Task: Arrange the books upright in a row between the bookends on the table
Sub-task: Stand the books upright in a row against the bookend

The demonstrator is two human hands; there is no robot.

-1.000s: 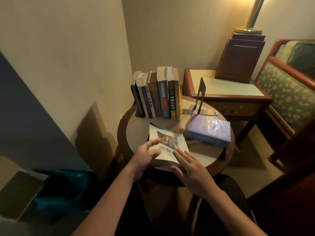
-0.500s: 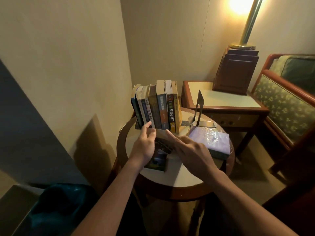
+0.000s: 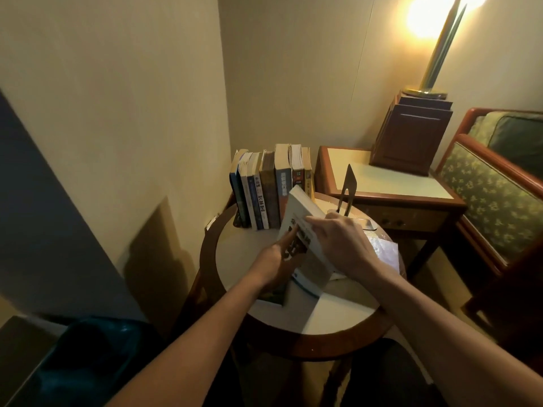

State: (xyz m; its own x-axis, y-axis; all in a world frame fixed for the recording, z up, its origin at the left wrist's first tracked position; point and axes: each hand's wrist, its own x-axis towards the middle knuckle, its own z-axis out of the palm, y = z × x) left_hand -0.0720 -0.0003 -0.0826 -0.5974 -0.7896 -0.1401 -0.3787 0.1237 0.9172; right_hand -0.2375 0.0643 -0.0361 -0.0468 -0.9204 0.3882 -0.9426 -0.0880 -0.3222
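Several books (image 3: 270, 189) stand upright in a row at the back of the round table (image 3: 332, 318). Right of them, apart from the row, a metal bookend (image 3: 348, 190) stands free. I hold a white-covered book (image 3: 302, 230) tilted above the table, its upper edge leaning toward the row. My left hand (image 3: 277, 259) grips its lower left side; my right hand (image 3: 342, 245) holds its right side with fingers over the cover. A dark book (image 3: 271, 293) lies flat under my left hand. A pale purple book (image 3: 385, 251) lies flat behind my right hand, mostly hidden.
A square wooden side table (image 3: 388, 183) stands right of the round table, carrying a wooden lamp base (image 3: 411, 133). An upholstered armchair (image 3: 493, 189) is at the far right. The wall runs close along the left. A dark teal bag (image 3: 85, 359) sits on the floor at lower left.
Both hands took hold of the white-covered book that lay flat at the table's front and raised it, tilted, toward the row. A dark book now shows beneath.
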